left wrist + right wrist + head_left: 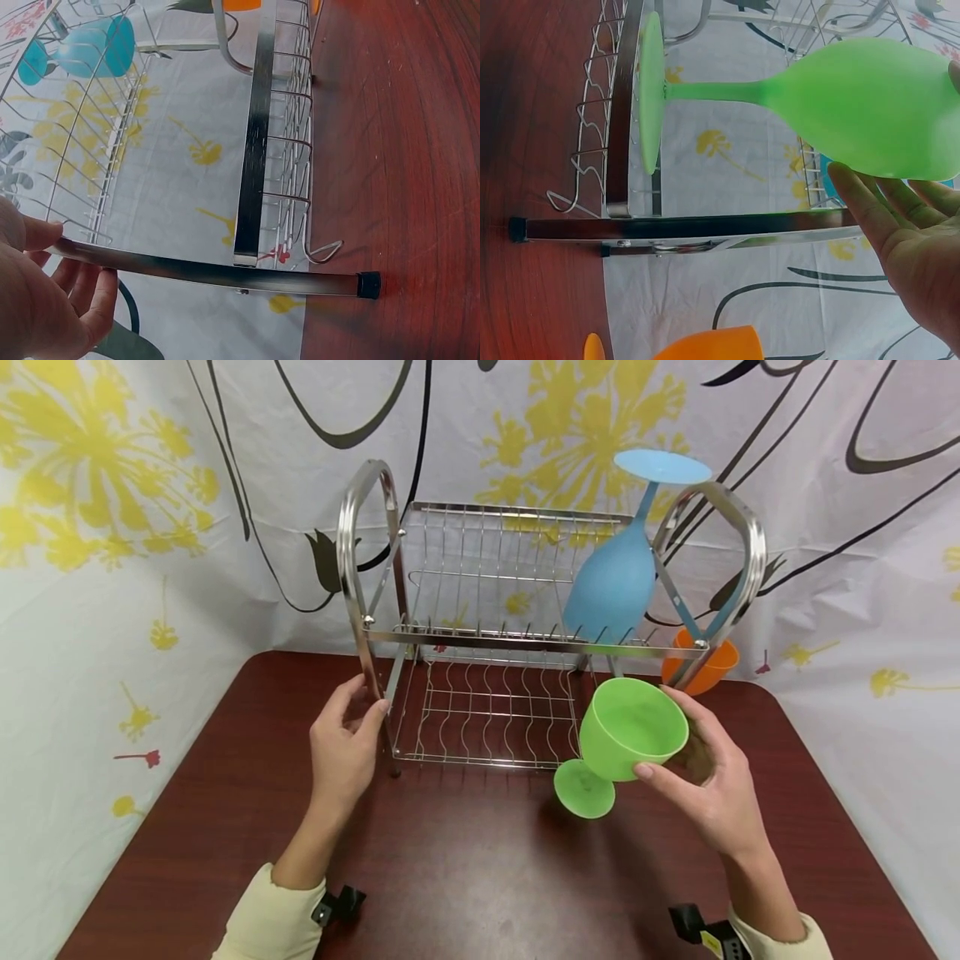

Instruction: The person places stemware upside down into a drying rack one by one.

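Observation:
My right hand holds a green plastic goblet by its bowl, thumb on the near side and fingers on the far side. The goblet is upright, tilted slightly, in front of the right end of a two-tier metal dish rack. In the right wrist view the goblet's bowl lies between thumb and fingers, its stem and foot free. My left hand pinches the rack's left front leg between thumb and fingers. A blue goblet stands upside down on the upper tier, at the right.
An orange goblet is behind the rack's right side, partly hidden by its frame. The rack's lower tier sits just above the dark red table. A white cloth with yellow flowers hangs behind and at both sides.

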{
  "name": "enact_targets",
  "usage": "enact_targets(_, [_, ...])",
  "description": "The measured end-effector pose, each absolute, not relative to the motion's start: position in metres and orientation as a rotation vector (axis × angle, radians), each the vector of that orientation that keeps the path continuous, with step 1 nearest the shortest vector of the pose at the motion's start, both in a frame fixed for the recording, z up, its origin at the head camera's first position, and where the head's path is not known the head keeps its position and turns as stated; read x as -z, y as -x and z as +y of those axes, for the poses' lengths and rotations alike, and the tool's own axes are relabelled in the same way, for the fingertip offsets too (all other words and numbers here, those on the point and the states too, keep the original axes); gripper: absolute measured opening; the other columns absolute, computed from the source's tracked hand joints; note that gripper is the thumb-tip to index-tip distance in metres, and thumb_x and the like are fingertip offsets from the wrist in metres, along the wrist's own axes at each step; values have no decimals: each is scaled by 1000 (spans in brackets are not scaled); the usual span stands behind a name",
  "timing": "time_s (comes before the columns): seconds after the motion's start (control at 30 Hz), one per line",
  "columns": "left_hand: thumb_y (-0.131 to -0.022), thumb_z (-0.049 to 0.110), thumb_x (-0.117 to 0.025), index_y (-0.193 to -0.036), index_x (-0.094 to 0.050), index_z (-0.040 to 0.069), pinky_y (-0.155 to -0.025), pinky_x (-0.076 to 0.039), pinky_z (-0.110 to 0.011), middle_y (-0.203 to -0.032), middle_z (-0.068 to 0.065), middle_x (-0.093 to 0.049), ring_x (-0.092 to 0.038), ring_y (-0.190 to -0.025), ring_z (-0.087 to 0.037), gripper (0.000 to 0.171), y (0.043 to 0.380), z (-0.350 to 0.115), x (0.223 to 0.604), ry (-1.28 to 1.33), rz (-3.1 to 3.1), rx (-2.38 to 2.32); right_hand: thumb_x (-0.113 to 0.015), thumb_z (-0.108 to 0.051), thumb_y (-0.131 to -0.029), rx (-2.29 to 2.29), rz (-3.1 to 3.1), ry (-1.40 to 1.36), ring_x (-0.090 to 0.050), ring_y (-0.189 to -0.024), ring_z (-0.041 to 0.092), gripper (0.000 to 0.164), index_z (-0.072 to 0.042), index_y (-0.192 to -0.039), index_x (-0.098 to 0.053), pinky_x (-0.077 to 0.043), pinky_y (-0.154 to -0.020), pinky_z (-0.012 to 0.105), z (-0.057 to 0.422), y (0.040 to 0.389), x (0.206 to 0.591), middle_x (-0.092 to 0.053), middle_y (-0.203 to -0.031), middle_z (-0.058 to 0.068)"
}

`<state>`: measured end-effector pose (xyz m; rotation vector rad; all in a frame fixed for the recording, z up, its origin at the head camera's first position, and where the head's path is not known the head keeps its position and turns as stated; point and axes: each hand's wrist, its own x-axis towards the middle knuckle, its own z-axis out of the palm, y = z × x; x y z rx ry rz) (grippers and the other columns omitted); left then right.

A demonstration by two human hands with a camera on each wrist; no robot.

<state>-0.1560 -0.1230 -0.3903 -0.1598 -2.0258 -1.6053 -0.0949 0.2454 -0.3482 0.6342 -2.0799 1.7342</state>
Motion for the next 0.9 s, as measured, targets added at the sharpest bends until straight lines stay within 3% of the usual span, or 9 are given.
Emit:
enact_targets(0.27, [-88,-2,-67,-122,-62,-2,-75,-53,-14,-108,-16,-66,-64,-93,-16,34,153,-121,387,131,-2012,1609,-69,22,-71,-1725,-2139,-601,-62,-99,21,82,0,-144,-41,-55,-77,20,241,98,347,-54,-130,22])
enact_targets(0.5, [-90,-2,-65,-121,-64,2,-75,-53,-15,-108,-12,-65,-62,-92,-16,31,148,-120,383,75,-2006,1604,-67,23,-71,-1751,-2063,-716,-60,-101,24,79,9,-142,-38,-54,-79,19,237,103,345,-53,-129,25])
enact_targets(0.9, [-91,-2,-62,-119,-63,4,-74,-54,-17,-104,-10,-64,-62,-91,-16,29,139,-119,374,85,-1940,1588,-67,22,-72,-1748,-2149,-626,-60,-105,22,80,3,-145,-37,-53,-82,20,234,104,345,-53,-133,20])
